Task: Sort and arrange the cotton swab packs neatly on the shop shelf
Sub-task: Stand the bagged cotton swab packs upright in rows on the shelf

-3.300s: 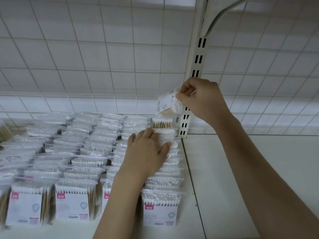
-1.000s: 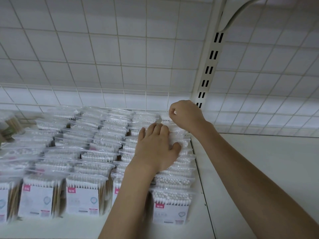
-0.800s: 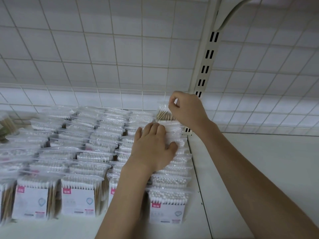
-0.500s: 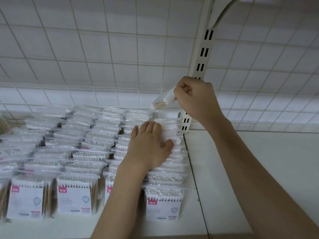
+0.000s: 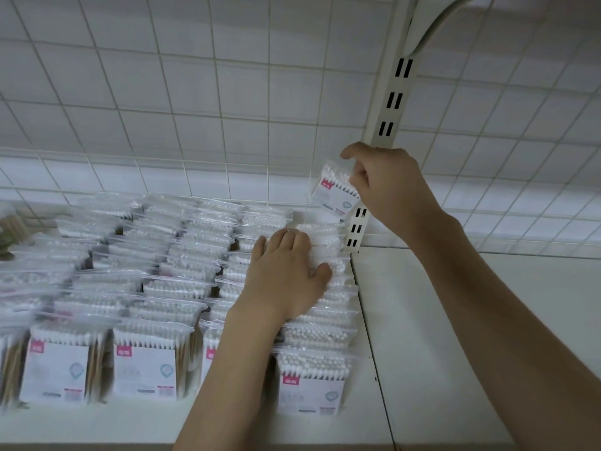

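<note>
Covering the left half of the shelf [image 5: 455, 336]: rows of packs [image 5: 182, 255]. Pressing flat on the rightmost row: left hand [image 5: 286, 275], fingers straight. Pinching one pack [image 5: 335, 190] above the row's back end (label facing forward): right hand [image 5: 387, 187]. Lowering upright and squarely behind the row, probably best.

Glossy plastic packs [image 5: 156, 288]; matt shelf [image 5: 455, 320].

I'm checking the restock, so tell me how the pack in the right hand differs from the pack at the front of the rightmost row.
The held pack is lifted off the shelf, pinched by the right hand; the front pack stands on the shelf. The held pack hangs tilted; the front pack stands upright, label forward. The held pack is apart from the rows; the front pack leads the row that the left hand presses. Both have white tips and a pink-tagged label.
</note>
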`<state>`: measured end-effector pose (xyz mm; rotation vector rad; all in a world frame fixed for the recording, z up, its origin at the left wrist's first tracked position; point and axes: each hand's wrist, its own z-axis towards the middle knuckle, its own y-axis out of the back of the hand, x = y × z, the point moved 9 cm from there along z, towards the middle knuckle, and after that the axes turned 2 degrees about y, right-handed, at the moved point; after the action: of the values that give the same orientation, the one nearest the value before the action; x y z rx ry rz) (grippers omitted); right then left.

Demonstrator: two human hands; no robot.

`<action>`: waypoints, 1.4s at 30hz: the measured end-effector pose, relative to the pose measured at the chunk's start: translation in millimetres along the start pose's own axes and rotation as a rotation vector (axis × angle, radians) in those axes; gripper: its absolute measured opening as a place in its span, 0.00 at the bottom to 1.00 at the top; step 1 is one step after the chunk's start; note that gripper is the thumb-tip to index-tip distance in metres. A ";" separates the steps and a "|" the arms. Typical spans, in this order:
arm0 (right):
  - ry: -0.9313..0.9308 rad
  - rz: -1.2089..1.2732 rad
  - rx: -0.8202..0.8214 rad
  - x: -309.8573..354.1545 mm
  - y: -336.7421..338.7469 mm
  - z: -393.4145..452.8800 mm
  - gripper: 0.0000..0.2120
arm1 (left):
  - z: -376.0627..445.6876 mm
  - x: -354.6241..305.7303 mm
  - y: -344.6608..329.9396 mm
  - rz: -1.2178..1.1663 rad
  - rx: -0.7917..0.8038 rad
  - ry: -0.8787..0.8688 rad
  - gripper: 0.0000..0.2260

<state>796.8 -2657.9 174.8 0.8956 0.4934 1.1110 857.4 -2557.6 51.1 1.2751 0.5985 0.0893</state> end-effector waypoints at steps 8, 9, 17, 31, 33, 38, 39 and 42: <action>0.062 -0.101 0.184 2.4 -51.7 9.5 0.13 | 0.2 -0.5 0.0 0.009 0.013 0.005 0.20; 0.055 -0.092 0.202 2.2 -58.1 9.3 0.12 | 0.0 -0.5 0.0 0.006 0.014 0.006 0.20; -0.028 -0.085 0.383 -2.5 -105.3 0.5 0.16 | 1.2 0.0 -2.0 0.000 0.026 0.011 0.19; -0.197 -0.050 0.455 1.2 -110.1 1.9 0.16 | 1.3 -4.3 0.4 0.100 0.128 0.015 0.26; -0.215 -0.023 0.448 3.3 -105.1 -0.4 0.15 | 1.3 -5.4 4.4 0.087 0.174 0.012 0.29; -0.227 0.023 0.371 10.8 -75.2 -15.1 0.15 | -0.2 -5.4 19.6 0.147 0.230 -0.030 0.28; -0.213 0.040 0.358 16.3 -67.4 -19.7 0.15 | -1.0 -5.1 24.2 0.149 0.224 -0.031 0.28; -0.166 0.125 0.306 38.1 -40.1 -41.6 0.13 | -11.4 -6.5 43.8 0.133 0.158 -0.054 0.24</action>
<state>803.2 -2614.2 121.5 1.2904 0.4824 1.0783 858.0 -2536.7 91.8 1.4654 0.4811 0.1190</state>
